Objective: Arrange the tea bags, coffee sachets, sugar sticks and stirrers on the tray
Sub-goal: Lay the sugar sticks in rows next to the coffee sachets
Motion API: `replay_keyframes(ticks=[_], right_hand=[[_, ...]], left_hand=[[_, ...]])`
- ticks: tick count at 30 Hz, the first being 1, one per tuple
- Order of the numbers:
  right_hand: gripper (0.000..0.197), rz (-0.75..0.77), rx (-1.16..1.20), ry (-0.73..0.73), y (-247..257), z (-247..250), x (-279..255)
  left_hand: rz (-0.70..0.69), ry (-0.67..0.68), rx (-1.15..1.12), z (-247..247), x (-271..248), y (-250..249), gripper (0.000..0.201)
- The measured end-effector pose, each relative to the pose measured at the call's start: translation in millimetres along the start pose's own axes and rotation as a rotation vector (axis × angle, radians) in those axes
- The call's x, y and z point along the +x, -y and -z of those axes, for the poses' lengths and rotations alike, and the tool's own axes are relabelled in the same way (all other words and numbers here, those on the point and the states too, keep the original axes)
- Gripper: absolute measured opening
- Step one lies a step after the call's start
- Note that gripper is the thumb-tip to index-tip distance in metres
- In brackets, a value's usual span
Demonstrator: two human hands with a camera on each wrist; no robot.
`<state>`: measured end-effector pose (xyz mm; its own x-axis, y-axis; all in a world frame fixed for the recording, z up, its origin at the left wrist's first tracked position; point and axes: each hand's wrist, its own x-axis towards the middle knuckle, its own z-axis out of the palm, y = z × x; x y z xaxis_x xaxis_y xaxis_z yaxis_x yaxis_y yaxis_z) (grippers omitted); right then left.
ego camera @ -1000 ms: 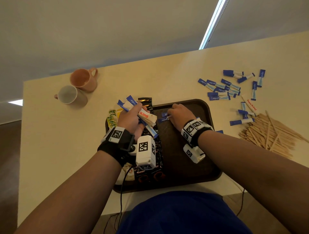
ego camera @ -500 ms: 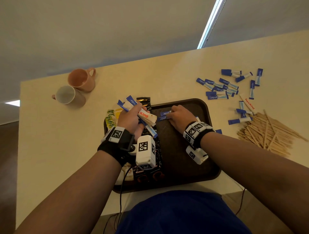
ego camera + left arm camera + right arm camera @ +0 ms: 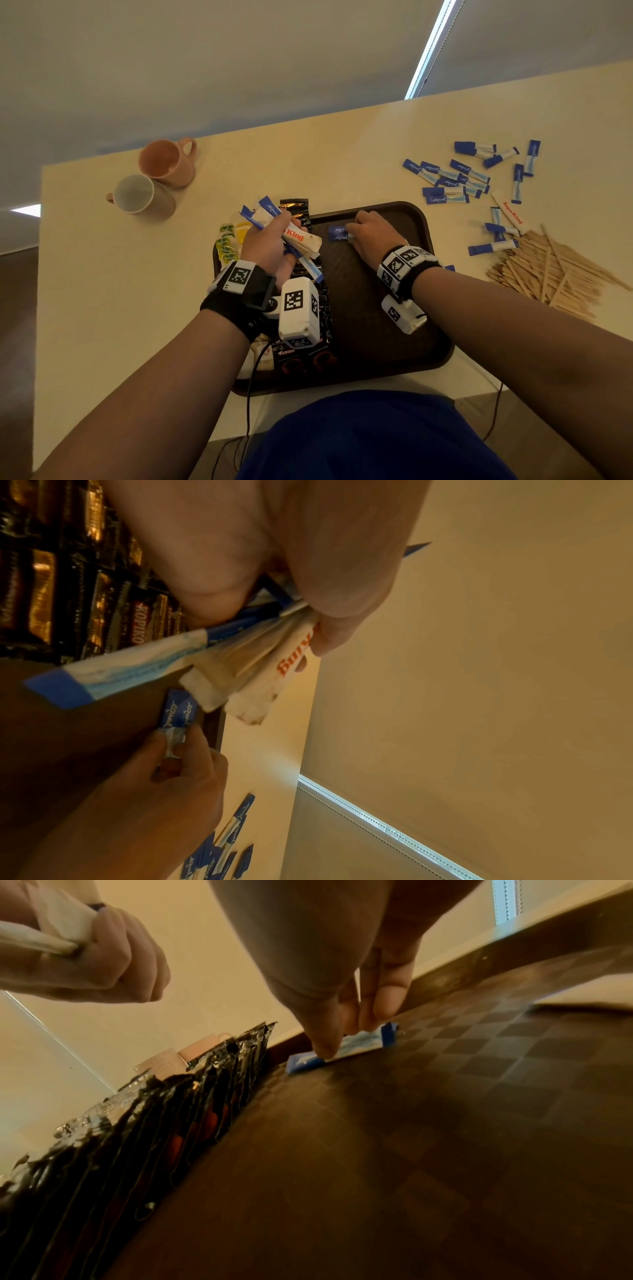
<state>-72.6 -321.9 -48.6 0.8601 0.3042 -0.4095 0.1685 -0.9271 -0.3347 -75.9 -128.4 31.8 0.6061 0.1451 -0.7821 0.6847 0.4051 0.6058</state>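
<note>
Crowding tray point(image 3: 424, 219), coffee sachets point(image 3: 322, 308), nearby mugs point(image 3: 150, 185)

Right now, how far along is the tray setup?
Done: coffee sachets and tea bags lie along the tray's left side. In hand: the right hand sets blue sugar sticks on it; the left hand grips a bundle of sticks. Left: loose sugar sticks and stirrers on the table.
</note>
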Motion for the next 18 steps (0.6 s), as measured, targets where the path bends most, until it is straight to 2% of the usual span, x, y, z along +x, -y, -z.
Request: replay_keyframes(ticks=[8, 18], right_hand=[[0.029, 0.003, -0.028, 0.069, 3.4, 5.0, 7.7], [0.025, 0.029, -0.026, 0.067, 19.5, 9.4, 26.3]], left_hand=[[0.008, -0.011, -0.011, 1.0, 2.4, -0.9, 0.002], [-0.017, -0.035, 0.010, 5.0, 3.9, -2.0, 0.010]])
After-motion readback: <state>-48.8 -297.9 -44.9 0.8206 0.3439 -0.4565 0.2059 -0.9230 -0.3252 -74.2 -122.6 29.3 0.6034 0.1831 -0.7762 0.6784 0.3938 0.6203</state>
